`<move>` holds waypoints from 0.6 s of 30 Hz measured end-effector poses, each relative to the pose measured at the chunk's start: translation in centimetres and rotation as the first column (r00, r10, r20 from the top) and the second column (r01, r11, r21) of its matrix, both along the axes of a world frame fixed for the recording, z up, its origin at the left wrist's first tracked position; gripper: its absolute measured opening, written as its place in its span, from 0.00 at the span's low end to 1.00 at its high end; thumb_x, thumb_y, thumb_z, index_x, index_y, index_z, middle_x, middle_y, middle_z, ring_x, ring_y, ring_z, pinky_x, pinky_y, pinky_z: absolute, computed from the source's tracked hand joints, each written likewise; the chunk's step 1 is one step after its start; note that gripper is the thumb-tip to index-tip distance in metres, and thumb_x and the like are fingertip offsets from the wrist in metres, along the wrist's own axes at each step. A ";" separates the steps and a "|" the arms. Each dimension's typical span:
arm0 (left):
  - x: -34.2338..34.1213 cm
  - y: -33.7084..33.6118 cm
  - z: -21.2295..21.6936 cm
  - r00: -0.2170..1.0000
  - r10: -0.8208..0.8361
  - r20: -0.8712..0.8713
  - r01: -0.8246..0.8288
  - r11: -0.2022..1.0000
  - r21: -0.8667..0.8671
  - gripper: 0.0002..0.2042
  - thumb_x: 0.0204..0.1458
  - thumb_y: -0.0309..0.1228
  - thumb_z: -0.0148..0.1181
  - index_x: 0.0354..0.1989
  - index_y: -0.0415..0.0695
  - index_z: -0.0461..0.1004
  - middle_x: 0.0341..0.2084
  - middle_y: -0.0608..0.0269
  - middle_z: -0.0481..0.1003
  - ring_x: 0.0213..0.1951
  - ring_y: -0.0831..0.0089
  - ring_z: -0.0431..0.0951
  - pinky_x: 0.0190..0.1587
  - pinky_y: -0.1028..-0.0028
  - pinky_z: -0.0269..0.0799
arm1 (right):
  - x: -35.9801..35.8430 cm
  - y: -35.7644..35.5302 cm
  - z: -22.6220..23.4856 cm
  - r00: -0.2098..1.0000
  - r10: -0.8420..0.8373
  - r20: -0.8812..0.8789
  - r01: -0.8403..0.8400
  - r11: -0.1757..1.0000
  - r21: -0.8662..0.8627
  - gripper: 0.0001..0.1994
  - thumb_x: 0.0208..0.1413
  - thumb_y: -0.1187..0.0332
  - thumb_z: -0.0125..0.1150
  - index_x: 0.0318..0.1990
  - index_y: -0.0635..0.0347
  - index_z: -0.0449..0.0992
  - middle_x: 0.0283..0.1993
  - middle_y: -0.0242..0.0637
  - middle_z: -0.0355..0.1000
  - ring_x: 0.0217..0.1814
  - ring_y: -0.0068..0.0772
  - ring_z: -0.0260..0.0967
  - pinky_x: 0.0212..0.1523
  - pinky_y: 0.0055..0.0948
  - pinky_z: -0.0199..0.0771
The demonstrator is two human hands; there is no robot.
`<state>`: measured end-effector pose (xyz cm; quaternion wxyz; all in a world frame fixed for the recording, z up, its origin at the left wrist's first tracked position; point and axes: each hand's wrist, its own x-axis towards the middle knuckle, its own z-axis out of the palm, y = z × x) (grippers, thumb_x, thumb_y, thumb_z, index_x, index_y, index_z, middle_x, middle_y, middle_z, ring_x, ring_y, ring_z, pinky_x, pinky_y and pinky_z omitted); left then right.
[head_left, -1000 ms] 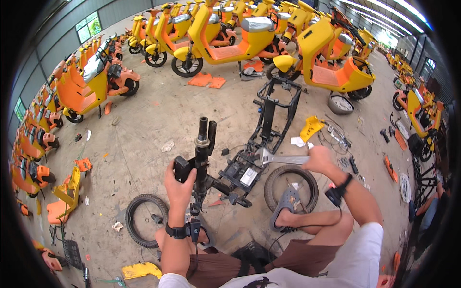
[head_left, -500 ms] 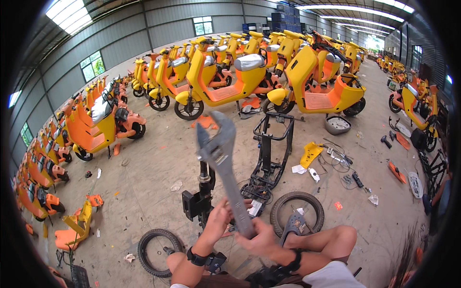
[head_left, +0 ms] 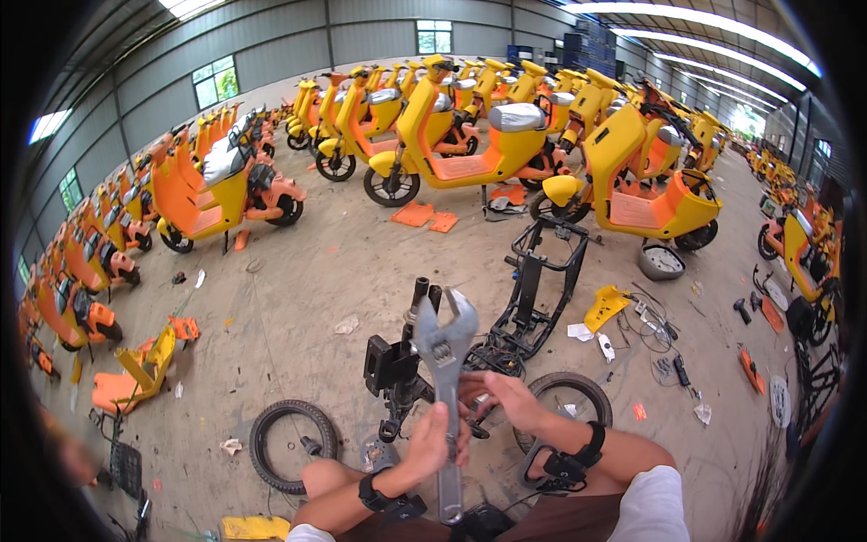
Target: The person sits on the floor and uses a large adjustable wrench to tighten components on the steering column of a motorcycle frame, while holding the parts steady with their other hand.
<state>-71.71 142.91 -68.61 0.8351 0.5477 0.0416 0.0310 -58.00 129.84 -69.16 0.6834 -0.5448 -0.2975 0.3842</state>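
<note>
A large grey adjustable wrench (head_left: pixel 444 384) stands almost upright before me, jaws up. My left hand (head_left: pixel 437 444) is closed round the middle of its handle. Just right of the wrench, my right hand (head_left: pixel 508 399) has its fingers apart and stretched leftward; their tips are partly hidden near the handle. Behind the wrench's jaws rises the front fork (head_left: pixel 422 294) of a stripped scooter, with a black box-shaped part (head_left: pixel 383 363) on its left. The black scooter frame (head_left: pixel 545 285) lies on the floor beyond my hands.
Two loose tyres, one left (head_left: pixel 268 432) and one right (head_left: pixel 581 390), lie beside my legs. Yellow-orange scooters (head_left: pixel 479 167) stand in rows beyond. Cables (head_left: pixel 655 316) and a yellow panel (head_left: pixel 605 307) litter the floor at right; a broken body panel (head_left: pixel 135 375) lies left.
My right hand has let go of the wrench's lower handle and moved up to its right. My left hand now grips the handle, and the wrench is lower and more upright. The view has shifted left.
</note>
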 end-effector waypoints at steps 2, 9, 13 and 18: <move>0.7 -1.2 -2.1 1.000 -0.023 -0.015 0.021 0.991 -0.132 0.25 0.65 0.53 0.30 0.47 0.40 0.59 0.19 0.60 0.64 0.14 0.70 0.67 0.19 0.68 0.70 | 1.3 1.6 -0.6 0.983 0.087 -0.160 -0.073 0.993 0.088 0.19 0.69 0.59 0.40 0.51 0.67 0.69 0.40 0.40 0.77 0.37 0.26 0.74 0.32 0.19 0.72; 2.8 -1.5 -4.8 0.997 -0.072 -0.022 0.066 0.977 -0.204 0.29 0.63 0.58 0.31 0.42 0.37 0.60 0.27 0.53 0.67 0.29 0.58 0.76 0.35 0.53 0.79 | 1.6 3.4 -0.5 0.992 0.019 -0.125 -0.028 0.997 -0.072 0.16 0.69 0.61 0.41 0.47 0.67 0.67 0.38 0.44 0.76 0.38 0.28 0.75 0.41 0.28 0.76; 2.7 -1.3 -4.9 0.996 -0.088 0.005 0.086 0.965 -0.248 0.31 0.63 0.58 0.29 0.42 0.35 0.62 0.32 0.50 0.70 0.34 0.55 0.77 0.41 0.53 0.77 | 2.3 3.7 -0.2 0.995 0.082 -0.051 -0.085 0.994 -0.064 0.16 0.69 0.60 0.42 0.47 0.67 0.68 0.37 0.43 0.76 0.37 0.27 0.75 0.41 0.27 0.76; 3.4 -0.2 -5.0 0.989 -0.141 0.041 0.147 0.973 -0.178 0.32 0.64 0.57 0.28 0.46 0.35 0.64 0.37 0.51 0.73 0.37 0.62 0.78 0.43 0.62 0.77 | 2.9 4.1 -0.2 0.991 0.046 -0.129 -0.061 0.991 -0.117 0.17 0.69 0.60 0.42 0.46 0.67 0.69 0.36 0.42 0.77 0.36 0.27 0.75 0.40 0.28 0.76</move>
